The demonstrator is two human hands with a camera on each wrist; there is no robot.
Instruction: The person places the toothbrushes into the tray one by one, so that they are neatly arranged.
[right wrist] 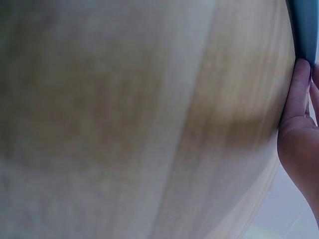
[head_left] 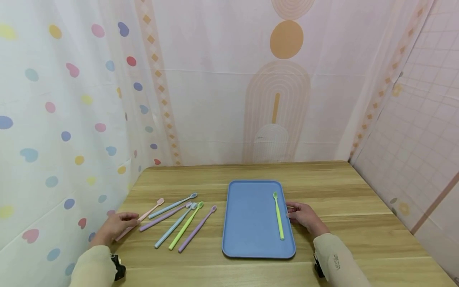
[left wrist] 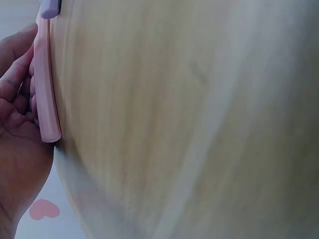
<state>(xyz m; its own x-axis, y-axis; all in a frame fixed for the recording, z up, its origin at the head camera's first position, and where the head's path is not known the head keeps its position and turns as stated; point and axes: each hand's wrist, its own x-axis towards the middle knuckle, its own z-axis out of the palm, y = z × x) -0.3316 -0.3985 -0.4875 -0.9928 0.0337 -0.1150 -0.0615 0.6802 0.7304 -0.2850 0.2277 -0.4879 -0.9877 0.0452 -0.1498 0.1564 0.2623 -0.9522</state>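
At the table's left side, my left hand (head_left: pixel 115 227) pinches the handle of a pink toothbrush (head_left: pixel 152 211), whose head points away to the upper right. The left wrist view shows the pink handle (left wrist: pixel 46 94) along the thumb and fingers, its end close over the wood. My right hand (head_left: pixel 305 216) grips the right rim of a blue rectangular tray (head_left: pixel 251 223), fingertips at the edge. On the tray's right part lies a green toothbrush (head_left: pixel 279 219), lengthwise. In the right wrist view only a dark blue corner of the tray (right wrist: pixel 305 30) shows above the fingers.
Several toothbrushes fan out between my left hand and the tray: a blue one (head_left: pixel 172 206), a purple one (head_left: pixel 161 219), another blue one (head_left: pixel 173 229), a green one (head_left: pixel 185 226) and another purple one (head_left: pixel 197 229). Patterned curtains (head_left: pixel 208 99) surround the wooden table (head_left: pixel 340 187).
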